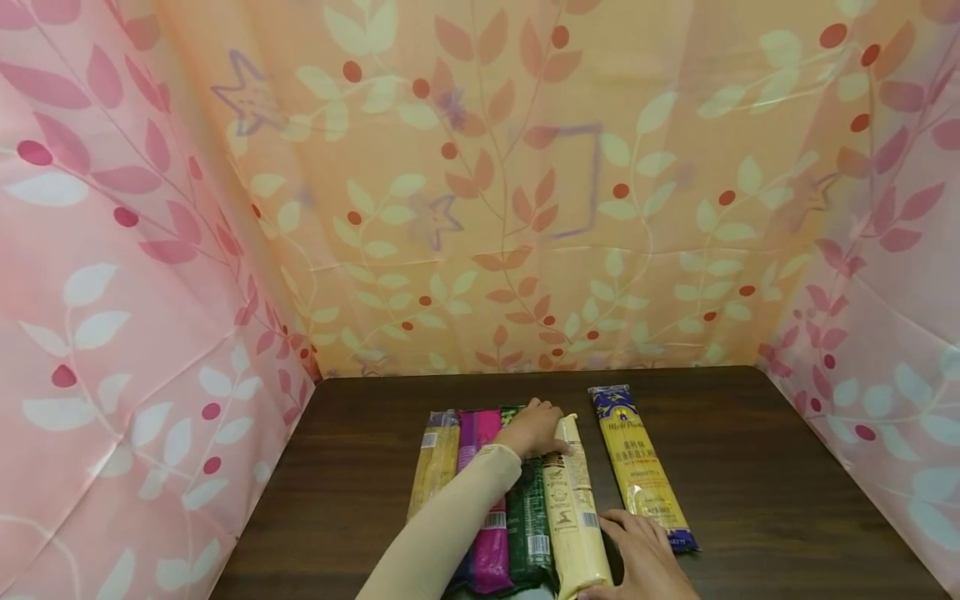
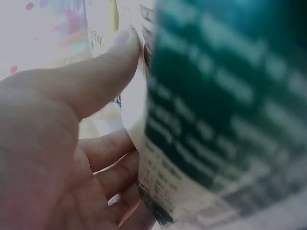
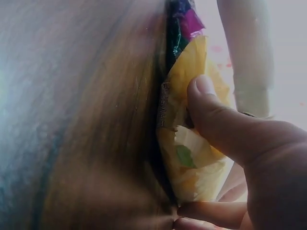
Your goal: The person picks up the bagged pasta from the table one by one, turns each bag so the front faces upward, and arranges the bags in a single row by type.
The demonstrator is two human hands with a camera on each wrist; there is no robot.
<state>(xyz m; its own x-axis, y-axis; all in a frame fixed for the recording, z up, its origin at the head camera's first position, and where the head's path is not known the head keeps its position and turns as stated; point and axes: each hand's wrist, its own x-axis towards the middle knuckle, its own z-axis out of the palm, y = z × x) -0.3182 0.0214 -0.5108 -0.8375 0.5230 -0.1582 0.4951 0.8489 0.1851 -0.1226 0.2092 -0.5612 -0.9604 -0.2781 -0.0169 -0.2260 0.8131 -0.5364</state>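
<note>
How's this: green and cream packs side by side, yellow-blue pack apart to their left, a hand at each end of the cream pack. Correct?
One slip: per the head view, the yellow-blue pack lies to the right, not left, of the green pack and cream pack. The rest stands: left hand at the far end, right hand at the near.

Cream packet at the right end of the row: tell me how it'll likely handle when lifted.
The cream packet will probably stay fairly stiff, since it lies long and straight. Its near end may crumple a little, as the wrapper looks creased beside the right hand.
</note>
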